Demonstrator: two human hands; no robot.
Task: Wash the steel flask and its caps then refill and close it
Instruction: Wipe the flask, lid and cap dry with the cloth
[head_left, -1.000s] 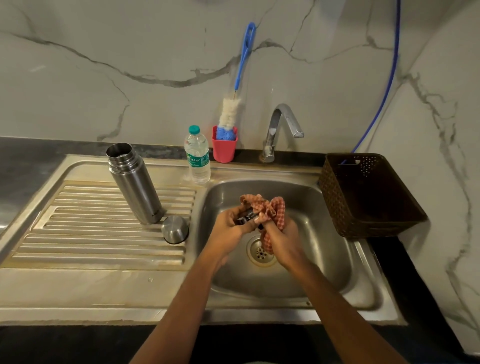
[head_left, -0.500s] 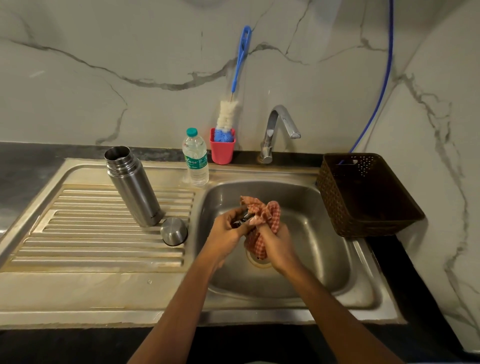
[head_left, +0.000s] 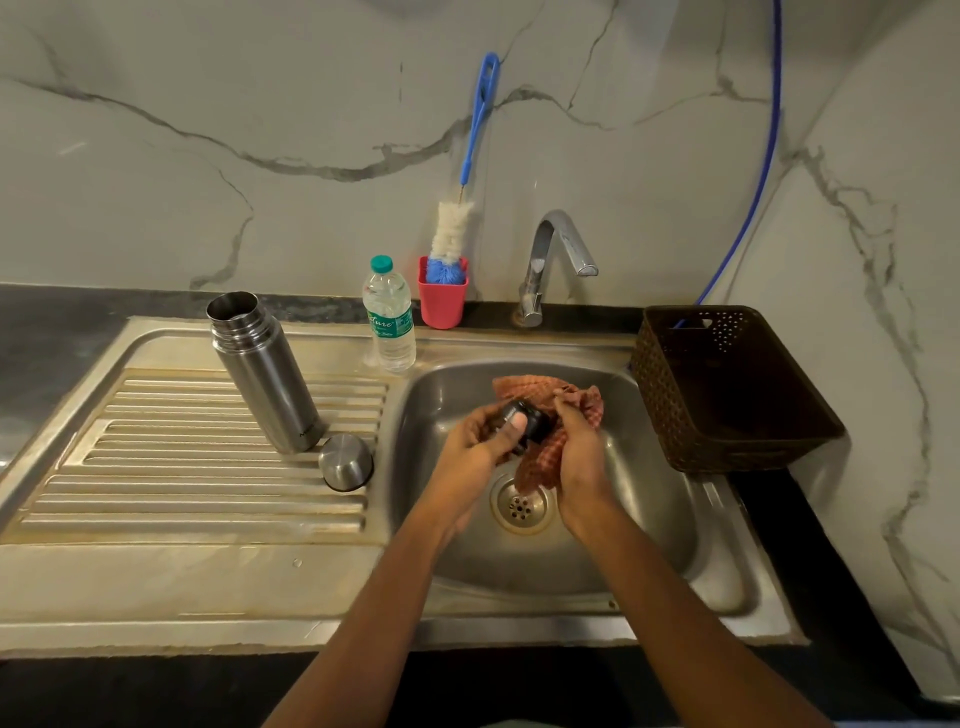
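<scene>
The black cap (head_left: 525, 427) hangs over the sink (head_left: 675, 519), just above the drain. Our left hand (head_left: 467, 454) pinches it, thumb laid across its face. Our right hand (head_left: 582, 457) meets it from three o'clock, fingers bunched round the cloth (head_left: 543, 460) and pressing it to the cap's side, so the two hands are together.

We judge that we are rubbing down the inner cap, though we cannot tell whether to scrub or to dry it. Refilling and closing are not yet done. The flask (head_left: 265, 374) stands open on the drainboard at ten o'clock of the cap. The steel cap (head_left: 345, 462) lies just beside its foot, at nine o'clock.

Next we should finish the wipe and free a hand. For the refill, the bottle (head_left: 389, 317) waits at eleven o'clock.

Against half a second ago, the cap shows barer, the cloth having slid off it toward the right hand.
</scene>
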